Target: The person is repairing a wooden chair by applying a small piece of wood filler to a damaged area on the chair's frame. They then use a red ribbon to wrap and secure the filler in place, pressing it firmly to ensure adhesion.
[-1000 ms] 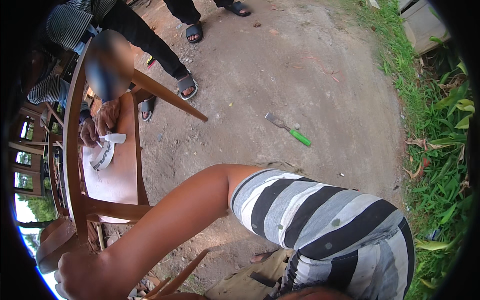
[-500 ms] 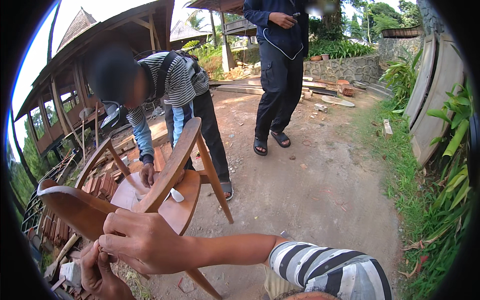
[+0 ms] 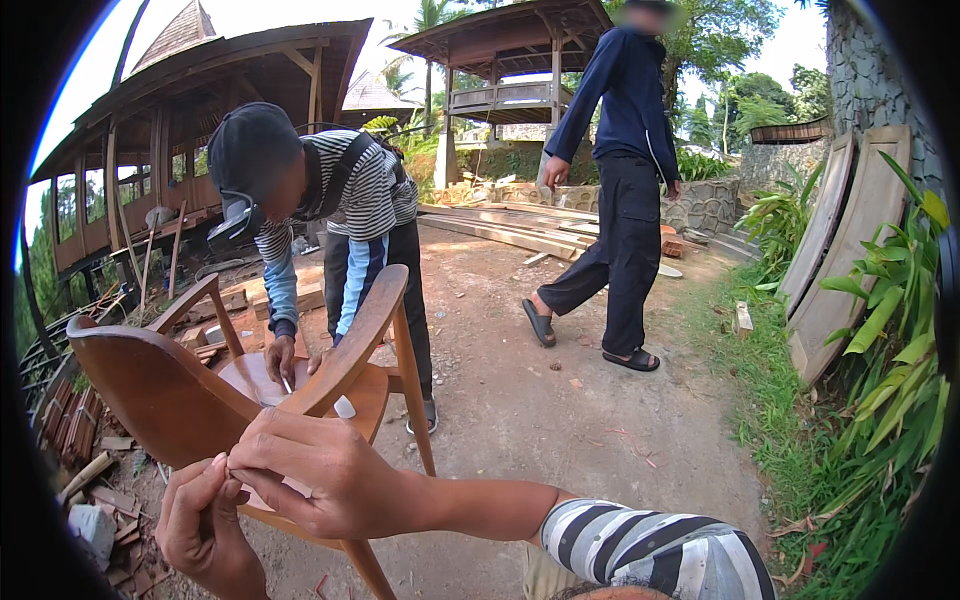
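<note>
My right hand reaches across from the right, its fingertips pinched together in front of the wooden chair. Just below and left, my left hand is closed too, thumb and fingers meeting the right fingertips. Whatever sits in the pinch is too small or hidden to name. The chair is brown, with a curved backrest and a sloping armrest right behind my knuckles. A small white piece lies on the seat beside that armrest. Across the chair, a co-worker's hand works low over the seat with a thin white thing.
The bent-over co-worker wears a striped shirt and cap. Another person in dark clothes walks on the dirt path. Long planks lie behind, bricks and rubble at left. Wooden panels lean at right above grass and plants.
My view has shifted, and both hands stay pinched together near the chair. The standing person has turned and stepped to the right. The co-worker still bends over the seat.
</note>
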Available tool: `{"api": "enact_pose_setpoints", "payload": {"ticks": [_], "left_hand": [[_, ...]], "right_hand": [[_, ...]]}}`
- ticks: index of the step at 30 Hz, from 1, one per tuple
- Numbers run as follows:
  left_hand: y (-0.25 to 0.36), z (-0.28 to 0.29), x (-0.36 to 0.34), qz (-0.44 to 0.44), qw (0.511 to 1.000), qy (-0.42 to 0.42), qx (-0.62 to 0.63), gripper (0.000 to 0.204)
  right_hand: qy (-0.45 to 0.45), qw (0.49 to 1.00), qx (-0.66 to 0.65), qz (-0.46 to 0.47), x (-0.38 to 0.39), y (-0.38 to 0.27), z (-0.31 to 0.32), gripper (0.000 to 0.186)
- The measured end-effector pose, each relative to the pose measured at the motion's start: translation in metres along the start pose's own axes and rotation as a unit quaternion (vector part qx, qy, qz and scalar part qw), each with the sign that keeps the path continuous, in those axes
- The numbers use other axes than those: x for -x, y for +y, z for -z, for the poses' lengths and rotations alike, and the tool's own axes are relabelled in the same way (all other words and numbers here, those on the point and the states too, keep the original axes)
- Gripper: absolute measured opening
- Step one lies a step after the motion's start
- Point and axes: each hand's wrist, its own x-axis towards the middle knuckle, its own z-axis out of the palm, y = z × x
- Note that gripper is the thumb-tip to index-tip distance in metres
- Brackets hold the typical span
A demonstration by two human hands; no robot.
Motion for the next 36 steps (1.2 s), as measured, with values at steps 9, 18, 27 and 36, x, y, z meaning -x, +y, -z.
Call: {"api": "enact_pose_setpoints", "payload": {"ticks": [9, 18, 27, 36], "left_hand": [[-0.002, -0.001, 0.004, 0.038, 0.999, -0.025, -0.001, 0.01], [-0.011, -0.011, 0.016, 0.029, 0.997, 0.028, -0.061, 0.017], [-0.038, -0.02, 0.027, 0.007, 0.995, 0.079, -0.066, 0.021], [-0.044, -0.027, 0.034, -0.013, 0.989, 0.111, -0.096, 0.022]], "right_hand": [[0.023, 0.999, 0.025, 0.031, 0.003, 0.009, 0.0, 0.019], [0.072, 0.994, 0.045, 0.071, 0.007, 0.017, -0.006, 0.014], [0.099, 0.995, -0.019, -0.021, 0.015, 0.026, -0.015, 0.016], [0.127, 0.987, -0.071, -0.063, 0.019, 0.032, -0.019, 0.016]]}}
